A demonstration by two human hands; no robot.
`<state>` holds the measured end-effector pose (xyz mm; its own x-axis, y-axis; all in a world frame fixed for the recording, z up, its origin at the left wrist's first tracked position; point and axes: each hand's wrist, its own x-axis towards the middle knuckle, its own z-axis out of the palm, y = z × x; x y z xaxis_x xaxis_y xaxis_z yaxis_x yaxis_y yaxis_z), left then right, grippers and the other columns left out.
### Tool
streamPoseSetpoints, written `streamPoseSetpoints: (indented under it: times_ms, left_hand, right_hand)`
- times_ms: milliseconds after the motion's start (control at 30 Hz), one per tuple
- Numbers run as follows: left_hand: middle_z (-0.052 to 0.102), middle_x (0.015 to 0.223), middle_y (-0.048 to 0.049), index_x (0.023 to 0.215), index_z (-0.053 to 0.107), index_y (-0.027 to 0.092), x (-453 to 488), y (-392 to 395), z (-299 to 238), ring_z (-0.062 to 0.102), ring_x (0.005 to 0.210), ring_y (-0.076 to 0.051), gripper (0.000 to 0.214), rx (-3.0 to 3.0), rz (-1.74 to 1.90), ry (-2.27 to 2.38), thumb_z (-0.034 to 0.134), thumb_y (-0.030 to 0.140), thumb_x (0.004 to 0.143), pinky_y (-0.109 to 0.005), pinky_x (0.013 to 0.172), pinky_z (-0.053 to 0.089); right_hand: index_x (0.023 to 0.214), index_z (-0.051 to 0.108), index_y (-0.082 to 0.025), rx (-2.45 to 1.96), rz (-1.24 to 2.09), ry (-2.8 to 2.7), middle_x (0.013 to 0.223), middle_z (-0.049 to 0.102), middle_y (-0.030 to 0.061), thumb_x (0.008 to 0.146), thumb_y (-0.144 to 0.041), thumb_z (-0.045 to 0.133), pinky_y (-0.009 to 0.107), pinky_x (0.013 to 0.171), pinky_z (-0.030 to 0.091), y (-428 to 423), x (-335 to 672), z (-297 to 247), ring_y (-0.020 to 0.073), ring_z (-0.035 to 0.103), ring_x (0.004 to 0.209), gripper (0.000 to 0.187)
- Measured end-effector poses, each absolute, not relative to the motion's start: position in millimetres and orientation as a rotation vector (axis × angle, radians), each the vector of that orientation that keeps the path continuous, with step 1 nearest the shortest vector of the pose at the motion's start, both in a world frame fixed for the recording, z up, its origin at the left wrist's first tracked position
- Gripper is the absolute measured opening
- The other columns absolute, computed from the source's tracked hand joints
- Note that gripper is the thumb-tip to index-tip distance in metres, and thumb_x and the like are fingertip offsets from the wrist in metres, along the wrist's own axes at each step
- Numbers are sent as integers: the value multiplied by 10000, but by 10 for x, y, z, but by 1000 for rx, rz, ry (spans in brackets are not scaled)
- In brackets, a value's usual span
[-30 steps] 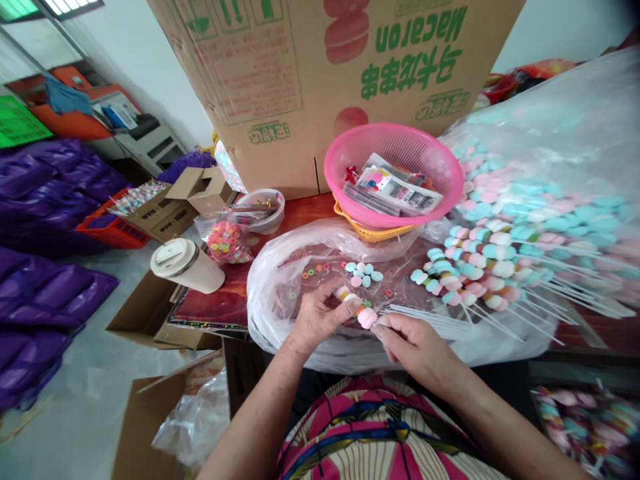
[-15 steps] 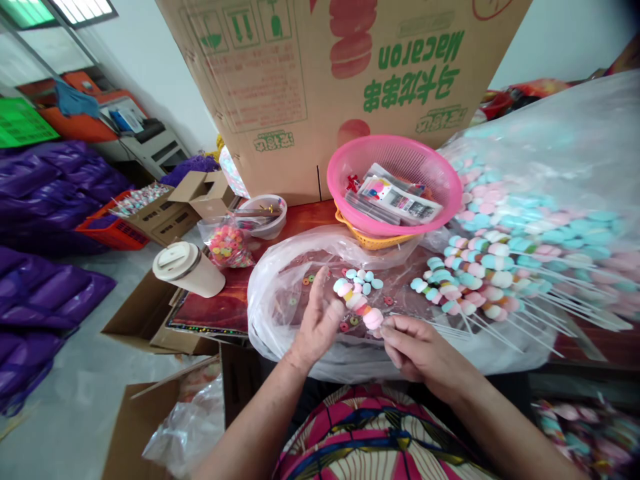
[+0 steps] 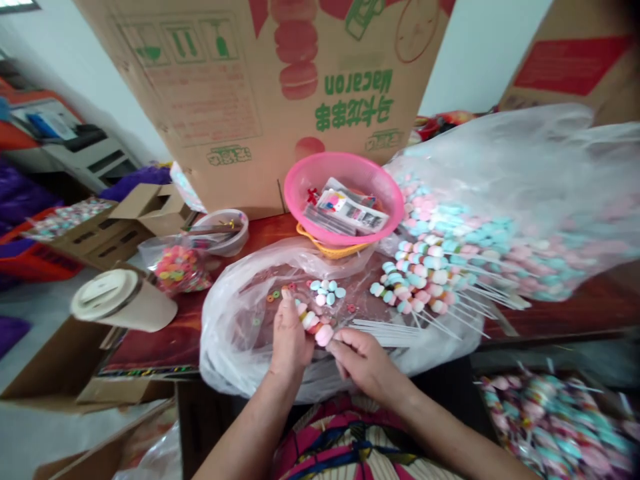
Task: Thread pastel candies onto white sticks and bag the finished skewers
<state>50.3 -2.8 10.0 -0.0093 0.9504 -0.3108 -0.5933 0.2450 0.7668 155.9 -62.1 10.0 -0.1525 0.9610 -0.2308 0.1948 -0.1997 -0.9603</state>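
Just below the middle of the view, the candy stick [image 3: 311, 323] is between two hands, above the clear plastic bag [image 3: 225, 353]. Take it as the middle of a clock.

At four o'clock, the right hand [image 3: 370, 363] pinches the low end with thumb and finger, right by the big pink candy [image 3: 324, 335]. Between eight and nine o'clock is the left hand [image 3: 290, 340], with its thumb up toward twelve. Its other fingers are hidden, so I cannot tell if they are spread or pressed together, or if they touch the candies.

At one o'clock is a little heap of loose candies [image 3: 327, 292]. Small candy rings [image 3: 273, 295] lie near ten. White sticks [image 3: 387, 333] lie at three, and a pile of full sticks [image 3: 415, 273] is at two.

Some things could go wrong. A hard pinch might squash the pink candy, as it looks soft. A loose grip might let the low end drop. If the right hand swings toward three, it might bump the white sticks and make them roll.

The candy stick's top points between ten and eleven o'clock. Its long line runs slanting from there down to between four and five.
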Motion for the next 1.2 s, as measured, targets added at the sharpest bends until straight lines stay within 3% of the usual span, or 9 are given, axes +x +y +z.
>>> streamPoseSetpoints:
  times_ms: [167,300,367,467,667,800,900,1033,1200]
  left_hand:
    - [579,549,23,728,508,174,536,14,64,558,455,-119,364,494,1216,1022,647,510,732,-237,484,474]
    - [675,896,-71,1019,521,200,386,95,6,655,672,-183,523,487,1141,1038,547,647,747,-299,564,523]
    - [669,960,-81,1075,511,209,260,146,-34,655,697,-174,532,556,1172,1144,622,588,720,-287,583,521]
    - [673,843,-57,994,564,174,108,172,-94,627,637,-138,483,646,1158,1279,728,461,642,-248,587,500]
    - [612,625,18,813,650,160,-18,112,-190,550,571,-118,265,1098,1072,1505,674,378,664,-232,578,438]
    - [682,701,2,737,705,201,10,93,-242,597,702,-166,123,1423,967,1580,654,293,674,-260,697,440]
    - [689,727,-3,732,716,228,41,113,-214,597,720,-175,82,1568,938,1567,647,236,690,-262,721,417]
    - [627,661,-5,698,691,236,115,251,-119,564,673,-174,72,1713,887,1600,639,186,699,-247,683,397]
    - [608,732,-46,635,617,210,334,422,-179,577,704,-204,114,1942,640,1608,647,258,735,-272,679,415]
  right_hand:
    - [591,434,-195,-1474,1092,-1578,544,462,-34,869,-302,414,221,532,313,-569,1613,11,100,405,534,299]
    - [738,566,-180,-1789,583,-1812,682,593,34,881,-254,359,241,589,350,-436,2206,50,145,518,647,262]
    - [851,606,-172,-2187,289,-1815,761,642,73,914,-258,328,261,608,358,-352,2584,100,176,572,703,298]
    - [935,626,-158,-2573,103,-1921,813,671,119,922,-258,355,295,602,362,-282,2955,176,224,615,721,289]
    - [970,631,-95,-2576,-367,-2027,933,638,197,897,-197,388,399,705,391,-382,2742,403,336,585,906,273]
    - [923,652,-134,-2266,168,-2444,980,638,149,827,-45,401,309,735,402,-408,2358,232,239,594,916,284]
    - [953,647,-127,-2228,314,-2461,1035,618,155,835,-22,354,282,680,398,-388,2286,-49,224,608,913,332]
    - [829,640,-154,-2125,479,-2382,932,626,106,864,-107,389,276,659,395,-351,2525,-223,184,606,794,258]
    - [644,552,-197,-1724,631,-2051,743,598,40,854,-338,471,280,697,410,-315,2722,-47,169,551,734,266]
